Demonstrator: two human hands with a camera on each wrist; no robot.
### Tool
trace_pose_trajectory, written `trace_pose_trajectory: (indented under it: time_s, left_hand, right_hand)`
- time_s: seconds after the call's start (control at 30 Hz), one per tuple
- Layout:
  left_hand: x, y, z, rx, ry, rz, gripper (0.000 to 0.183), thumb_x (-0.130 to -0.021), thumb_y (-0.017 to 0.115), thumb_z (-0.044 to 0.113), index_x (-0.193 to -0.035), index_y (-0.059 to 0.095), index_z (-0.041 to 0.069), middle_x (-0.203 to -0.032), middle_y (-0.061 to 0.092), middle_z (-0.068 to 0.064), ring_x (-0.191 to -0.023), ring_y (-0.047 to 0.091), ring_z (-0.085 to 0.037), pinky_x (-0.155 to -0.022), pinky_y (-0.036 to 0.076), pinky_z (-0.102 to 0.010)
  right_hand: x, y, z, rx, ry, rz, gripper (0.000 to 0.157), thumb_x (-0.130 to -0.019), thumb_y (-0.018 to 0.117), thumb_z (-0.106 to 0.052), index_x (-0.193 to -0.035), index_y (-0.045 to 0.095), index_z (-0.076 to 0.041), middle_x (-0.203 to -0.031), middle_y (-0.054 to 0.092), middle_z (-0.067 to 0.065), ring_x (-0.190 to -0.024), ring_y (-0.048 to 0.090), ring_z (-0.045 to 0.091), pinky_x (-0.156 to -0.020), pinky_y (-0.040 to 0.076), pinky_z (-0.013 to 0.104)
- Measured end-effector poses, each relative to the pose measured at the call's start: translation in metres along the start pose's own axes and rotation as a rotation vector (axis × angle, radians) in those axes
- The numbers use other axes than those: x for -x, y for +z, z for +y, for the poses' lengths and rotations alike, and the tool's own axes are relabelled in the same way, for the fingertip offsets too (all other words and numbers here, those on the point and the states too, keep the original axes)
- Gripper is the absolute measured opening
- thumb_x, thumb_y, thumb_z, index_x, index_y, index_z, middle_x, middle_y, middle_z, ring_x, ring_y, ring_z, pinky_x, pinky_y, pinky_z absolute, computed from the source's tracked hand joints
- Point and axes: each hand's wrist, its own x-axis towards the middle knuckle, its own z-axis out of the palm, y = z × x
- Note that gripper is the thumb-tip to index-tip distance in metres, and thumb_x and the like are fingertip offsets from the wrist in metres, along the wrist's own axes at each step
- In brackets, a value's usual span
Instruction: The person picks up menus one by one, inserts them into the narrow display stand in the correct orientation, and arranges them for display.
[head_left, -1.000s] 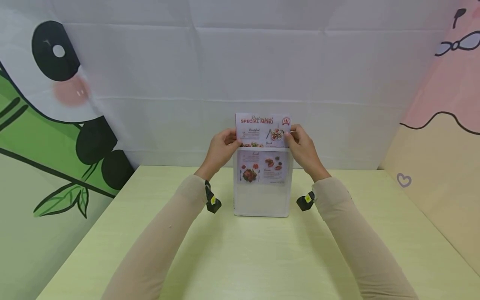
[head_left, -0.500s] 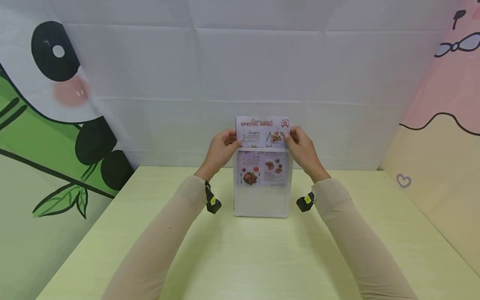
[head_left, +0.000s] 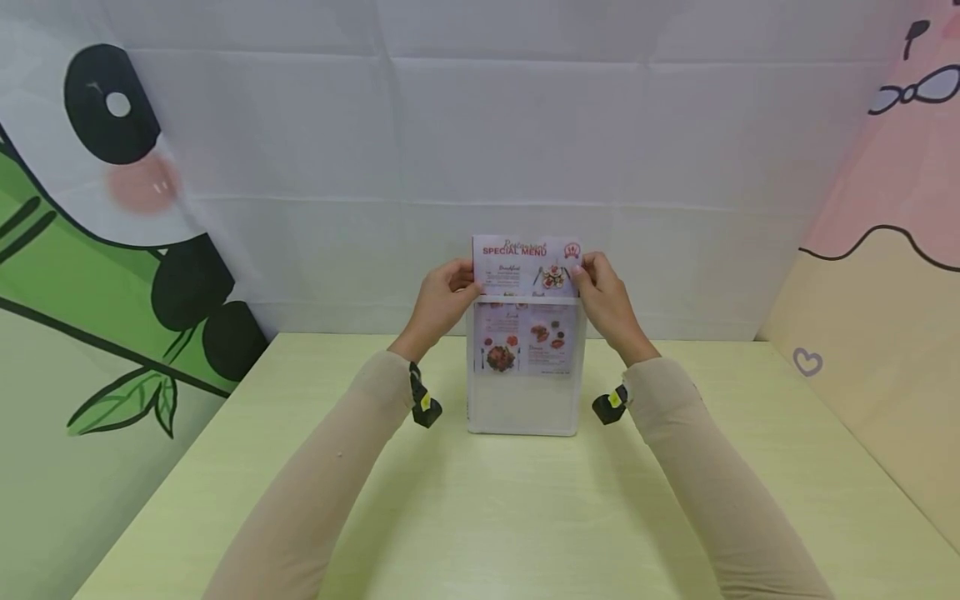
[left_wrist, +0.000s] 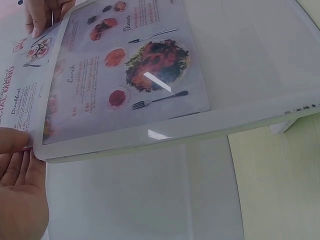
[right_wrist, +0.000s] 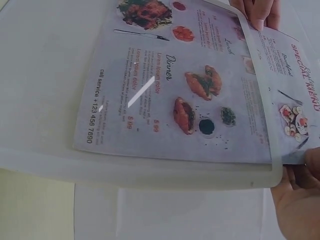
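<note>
A printed restaurant menu sheet [head_left: 525, 258] stands upright, its lower half inside a white-framed clear display stand [head_left: 522, 406] on the table. Its upper part, with the words SPECIAL MENU, sticks out above the frame's top edge. My left hand [head_left: 442, 300] pinches the sheet's left edge between thumb and fingers, just at the frame's top corner. On the opposite edge my right hand [head_left: 606, 298] pinches it the same way. Through the clear front, the menu's Lunch and Dinner pictures [right_wrist: 202, 100] show in the right wrist view. Below the sheet's bottom edge, the frame shows plain white.
The stand rests on a pale yellow-green table [head_left: 517, 517]. Behind it hangs a creased white backdrop [head_left: 517, 125], with cartoon-printed panels to the left and right. A small black camera [head_left: 426, 410] is strapped to each wrist.
The menu sheet has slid slightly down into the stand, so less of it shows above the frame. Both hands still pinch its side edges; the stand has not moved.
</note>
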Motion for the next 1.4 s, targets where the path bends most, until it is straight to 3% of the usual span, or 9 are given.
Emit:
trace_pose_trajectory:
  time_s: [0.3, 0.57, 0.83, 1.13, 1.4]
  left_hand:
    - [-0.0006, 0.0001, -0.0008, 0.0, 0.006, 0.012, 0.025, -0.094, 0.059, 0.007, -0.118, 0.06, -0.002, -0.115, 0.063, -0.018, -0.108, 0.062, -0.028, -0.094, 0.052, -0.038]
    - [-0.0008, 0.0003, -0.0013, -0.024, 0.001, 0.009, 0.025, -0.095, 0.058, 0.008, -0.118, 0.06, -0.001, -0.115, 0.064, -0.016, -0.108, 0.062, -0.027, -0.095, 0.051, -0.039]
    - [-0.0011, 0.0005, -0.0025, -0.014, 0.006, 0.012, 0.024, -0.095, 0.059, 0.008, -0.117, 0.06, -0.001, -0.114, 0.064, -0.017, -0.107, 0.062, -0.027, -0.094, 0.051, -0.039]
    - [-0.0027, -0.0011, -0.0051, -0.001, 0.021, 0.005, 0.028, -0.095, 0.06, 0.01, -0.12, 0.06, 0.0, -0.115, 0.064, -0.016, -0.108, 0.062, -0.026, -0.094, 0.051, -0.038]
    - [-0.002, -0.0005, -0.005, -0.03, 0.016, 0.017, 0.026, -0.095, 0.06, 0.012, -0.118, 0.06, 0.001, -0.114, 0.064, -0.015, -0.106, 0.062, -0.026, -0.094, 0.05, -0.039]
  right_hand:
    - [-0.0006, 0.001, -0.0009, 0.025, 0.019, 0.012, 0.025, -0.104, 0.039, -0.023, -0.121, 0.045, -0.004, -0.118, 0.056, 0.015, -0.101, 0.051, 0.025, -0.085, 0.041, 0.035]
    - [0.0006, 0.0013, -0.0004, 0.004, 0.007, 0.007, 0.03, -0.104, 0.04, -0.026, -0.127, 0.043, -0.007, -0.127, 0.057, 0.015, -0.108, 0.054, 0.028, -0.094, 0.043, 0.042]
    - [0.0016, 0.002, 0.0004, 0.005, -0.02, 0.0, 0.038, -0.104, 0.036, -0.039, -0.13, 0.039, -0.012, -0.119, 0.058, 0.016, -0.099, 0.056, 0.03, -0.084, 0.044, 0.038]
    - [-0.0001, 0.0025, -0.0002, 0.024, -0.011, 0.023, 0.031, -0.104, 0.038, -0.032, -0.121, 0.042, -0.006, -0.115, 0.057, 0.015, -0.097, 0.053, 0.025, -0.083, 0.042, 0.035]
    - [-0.0006, 0.0026, 0.001, 0.019, 0.01, 0.013, 0.031, -0.103, 0.042, -0.03, -0.121, 0.045, -0.005, -0.124, 0.058, 0.015, -0.106, 0.055, 0.026, -0.093, 0.043, 0.04]
